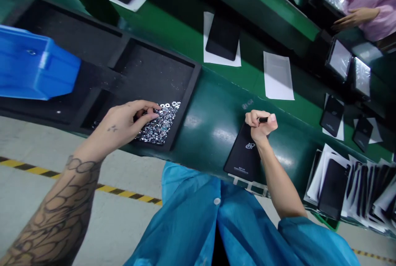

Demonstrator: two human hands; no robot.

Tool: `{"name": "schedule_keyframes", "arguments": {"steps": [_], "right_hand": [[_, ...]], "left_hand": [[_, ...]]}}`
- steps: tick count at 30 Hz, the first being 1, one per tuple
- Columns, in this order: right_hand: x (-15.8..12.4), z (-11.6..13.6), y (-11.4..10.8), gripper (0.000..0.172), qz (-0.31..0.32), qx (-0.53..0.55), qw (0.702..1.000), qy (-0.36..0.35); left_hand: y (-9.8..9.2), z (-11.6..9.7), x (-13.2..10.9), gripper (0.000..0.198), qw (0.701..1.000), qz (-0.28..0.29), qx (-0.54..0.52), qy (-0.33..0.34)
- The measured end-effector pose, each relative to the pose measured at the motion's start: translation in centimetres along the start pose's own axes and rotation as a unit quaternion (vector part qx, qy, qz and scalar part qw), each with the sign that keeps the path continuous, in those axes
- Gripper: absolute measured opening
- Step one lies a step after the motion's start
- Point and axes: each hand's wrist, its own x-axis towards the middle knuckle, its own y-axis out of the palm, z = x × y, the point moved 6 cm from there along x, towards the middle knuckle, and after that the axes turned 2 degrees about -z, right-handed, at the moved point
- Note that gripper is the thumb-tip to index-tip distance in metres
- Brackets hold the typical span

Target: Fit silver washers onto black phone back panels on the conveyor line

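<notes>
My left hand (126, 121) reaches into a compartment of the black tray, at the pile of small shiny metal rings (159, 128). Its thumb and fingertips come close together in a pinch; whatever is between them is too small to make out. My right hand (261, 123) is closed around a short black pen-like tool (263, 120), with only part of it showing. Beneath that hand, a flat black panel (244, 154) with a white logo and small print lies on the green bench, its upper part partly hidden by the hand.
A blue bin (37, 64) sits on the black divided tray (193, 76). Black panels on white sheets (222, 55) lie on the green conveyor beyond. Several panels and sheets (365, 191) stand stacked at right. A co-worker's hand (357, 17) appears at upper right.
</notes>
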Motion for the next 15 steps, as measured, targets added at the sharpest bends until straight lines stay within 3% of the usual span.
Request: {"name": "schedule_keyframes", "arguments": {"steps": [6,11,15], "right_hand": [[-0.2,-0.6,0.0,0.075,-0.015,-0.007,1.0,-0.008],[0.0,-0.2,0.1,0.078,0.001,-0.01,1.0,0.008],[0.1,3.6,-3.4,0.075,-0.041,0.054,0.998,0.004]], "left_hand": [[-0.9,-0.6,-0.5,0.059,0.997,-0.001,-0.065,-0.035],[-2.3,-0.3,-0.6,0.051,0.991,-0.073,-0.097,-0.056],[-3.3,0.6,-0.6,0.046,0.988,-0.126,-0.064,-0.055]]}}
